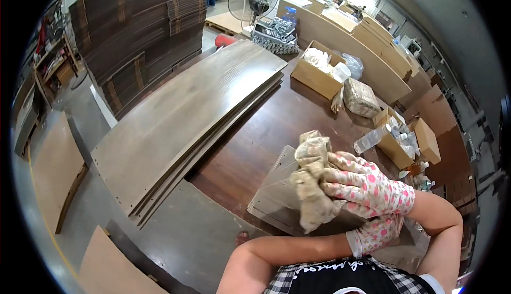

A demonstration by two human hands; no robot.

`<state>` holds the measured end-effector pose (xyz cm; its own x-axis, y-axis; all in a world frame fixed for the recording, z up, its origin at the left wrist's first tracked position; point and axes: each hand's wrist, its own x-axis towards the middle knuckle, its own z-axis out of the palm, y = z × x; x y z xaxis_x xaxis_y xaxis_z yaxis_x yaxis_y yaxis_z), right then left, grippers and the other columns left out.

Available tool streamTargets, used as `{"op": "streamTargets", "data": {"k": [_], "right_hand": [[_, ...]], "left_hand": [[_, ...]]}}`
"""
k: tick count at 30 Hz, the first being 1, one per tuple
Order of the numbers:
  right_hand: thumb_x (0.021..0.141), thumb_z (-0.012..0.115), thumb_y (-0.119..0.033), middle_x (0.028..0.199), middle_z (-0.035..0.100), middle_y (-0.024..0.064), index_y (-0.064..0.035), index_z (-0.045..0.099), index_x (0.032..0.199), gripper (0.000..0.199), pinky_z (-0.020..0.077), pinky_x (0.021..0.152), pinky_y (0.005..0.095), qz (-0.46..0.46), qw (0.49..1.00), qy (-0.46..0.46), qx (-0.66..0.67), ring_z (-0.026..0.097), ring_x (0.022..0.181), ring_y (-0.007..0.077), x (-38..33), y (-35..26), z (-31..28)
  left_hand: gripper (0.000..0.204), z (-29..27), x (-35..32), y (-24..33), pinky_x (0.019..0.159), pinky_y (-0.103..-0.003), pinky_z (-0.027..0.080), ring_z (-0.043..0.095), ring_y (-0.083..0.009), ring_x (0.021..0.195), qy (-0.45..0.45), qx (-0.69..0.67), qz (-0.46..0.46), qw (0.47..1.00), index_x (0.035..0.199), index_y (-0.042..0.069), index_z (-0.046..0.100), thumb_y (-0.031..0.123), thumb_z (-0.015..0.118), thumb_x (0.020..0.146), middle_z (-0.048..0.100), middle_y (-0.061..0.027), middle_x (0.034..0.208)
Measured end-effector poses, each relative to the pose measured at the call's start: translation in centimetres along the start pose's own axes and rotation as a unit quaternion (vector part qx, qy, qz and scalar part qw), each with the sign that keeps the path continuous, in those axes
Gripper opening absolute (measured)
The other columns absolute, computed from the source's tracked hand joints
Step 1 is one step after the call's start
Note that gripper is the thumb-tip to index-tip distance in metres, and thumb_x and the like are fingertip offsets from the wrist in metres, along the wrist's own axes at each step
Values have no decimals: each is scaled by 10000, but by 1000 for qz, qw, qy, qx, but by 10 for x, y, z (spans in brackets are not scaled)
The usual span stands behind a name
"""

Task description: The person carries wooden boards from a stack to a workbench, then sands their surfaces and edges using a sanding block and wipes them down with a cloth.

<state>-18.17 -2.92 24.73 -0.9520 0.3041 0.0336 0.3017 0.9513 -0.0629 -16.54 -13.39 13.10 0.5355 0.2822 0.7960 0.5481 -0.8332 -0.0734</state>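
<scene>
My right hand (367, 185), in a white glove with pink flowers, has its fingers closed over a stained beige cloth rag (314, 187). The rag is bunched above a grey-brown wood-look board (266, 201), and hides part of it; whether it touches the board I cannot tell. My left hand (379, 234), in a matching glove, reaches across my body beneath the right wrist. Its fingers are hidden behind my right hand and forearm. The board lies on the dark brown tabletop (239, 161) near its front edge.
Several wood-look panels (186, 118) are stacked at the left. An open cardboard box (316, 78) with white cloths, a wrapped block (361, 98), a clear bottle (371, 138) and a smaller box of bottles (394, 147) stand to the right. Behind are a fan (259, 4) and stacked brown cardboard (133, 33).
</scene>
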Motion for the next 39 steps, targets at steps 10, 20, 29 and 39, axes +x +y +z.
{"op": "streamTargets", "data": {"k": [10,20,29,39], "right_hand": [[844,547,-120,1042,629,139,-36,613,1014,201,498,827,381,-26,988,92,119,593,993,323,65,29,3],[809,591,-139,1208,540,158,-79,561,1160,358,435,947,481,-47,993,89,64,515,1134,393,45,15,-1],[807,590,-142,1111,591,122,-68,577,1142,343,495,763,361,10,990,139,17,566,900,299,50,38,13],[702,594,-73,993,668,114,-55,656,1007,312,495,809,359,295,955,16,-31,613,875,281,-132,-22,-40]], "left_hand": [[404,-32,27,-36,751,-472,443,577,-317,796,-42,-134,-9,990,963,-54,613,287,435,837,596,-206,906],[495,-2,23,-11,749,-463,420,553,-334,887,-104,-353,-32,929,1019,-79,574,362,534,798,559,-209,1000],[545,-9,30,-44,867,-464,413,576,-347,950,-93,-402,-65,909,1049,-21,572,469,559,811,588,-208,1008],[610,-29,30,-53,730,-387,450,564,-251,766,-154,-233,-60,958,955,-29,573,564,517,819,578,-142,858]]}}
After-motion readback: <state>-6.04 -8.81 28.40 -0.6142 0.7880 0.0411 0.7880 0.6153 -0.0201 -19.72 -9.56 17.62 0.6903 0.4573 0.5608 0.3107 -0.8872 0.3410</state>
